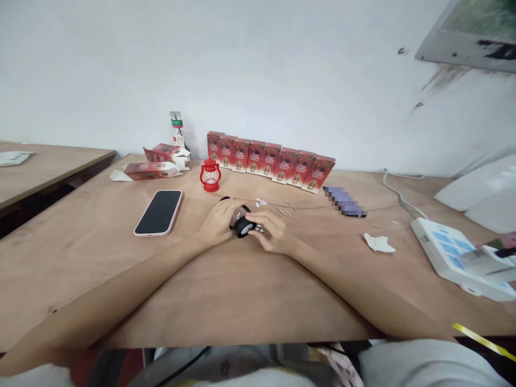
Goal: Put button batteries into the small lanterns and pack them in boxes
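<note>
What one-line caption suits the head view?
Left hand holds a black lantern, right hand at its base; a red lantern stands nearby.

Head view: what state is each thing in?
Black and clear round object, tilted, held by left hand and right hand
Red plastic lantern, upright
Row of red cardboard boxes, standing
Two red cardboard boxes, lying, flaps open
Pink-edged phone, face up, screen dark
White paper scrap, crumpled
White plastic power strip, power unclear

Lt is fairly bright, w/ soft shadows on tbl (258, 301), wide-angle stretch @ edges, pixelated patch (345, 201) R.
</note>
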### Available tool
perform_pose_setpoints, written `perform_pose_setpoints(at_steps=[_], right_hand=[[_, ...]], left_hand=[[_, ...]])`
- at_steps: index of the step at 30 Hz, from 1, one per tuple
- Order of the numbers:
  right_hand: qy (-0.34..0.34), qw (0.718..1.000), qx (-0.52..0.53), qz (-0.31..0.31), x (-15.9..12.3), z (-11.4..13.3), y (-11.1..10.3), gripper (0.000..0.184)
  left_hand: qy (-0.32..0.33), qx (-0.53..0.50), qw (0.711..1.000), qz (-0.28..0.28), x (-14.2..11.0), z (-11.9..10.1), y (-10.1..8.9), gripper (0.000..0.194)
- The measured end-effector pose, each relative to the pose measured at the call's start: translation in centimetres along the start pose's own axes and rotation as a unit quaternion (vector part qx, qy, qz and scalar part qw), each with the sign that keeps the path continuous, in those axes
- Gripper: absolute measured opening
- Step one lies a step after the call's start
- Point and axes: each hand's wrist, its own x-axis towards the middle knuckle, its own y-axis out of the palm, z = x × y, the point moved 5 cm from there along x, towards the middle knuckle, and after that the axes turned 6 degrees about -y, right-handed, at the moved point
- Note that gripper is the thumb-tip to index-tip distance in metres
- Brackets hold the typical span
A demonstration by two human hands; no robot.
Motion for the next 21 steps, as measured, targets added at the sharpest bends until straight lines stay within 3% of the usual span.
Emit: perform_pose_setpoints(at_steps=[5,10,17,21], right_hand=[[-0.084,0.992,-0.091,0.009,-0.3,0.7,0.2,0.034],[-0.142,0.979,-0.148,0.01,-0.5,0.9,0.3,0.033],[-0.094,0.988,-0.117,0.038,-1.3,0.1,0.7,0.032],[-0.118,0.983,-0.142,0.021,-0.9,0.6,0.5,0.032]], left_hand=[[-0.007,0.043,0.995,-0.085,-0.2,0.3,-0.4,0.053],[-0.021,0.071,0.994,-0.077,-0.3,0.1,-0.4,0.05],[0.014,0.022,0.996,-0.091,-0.5,0.6,0.2,0.048],[0.02,0.014,0.995,-0.098,-0.4,0.7,0.2,0.048]])
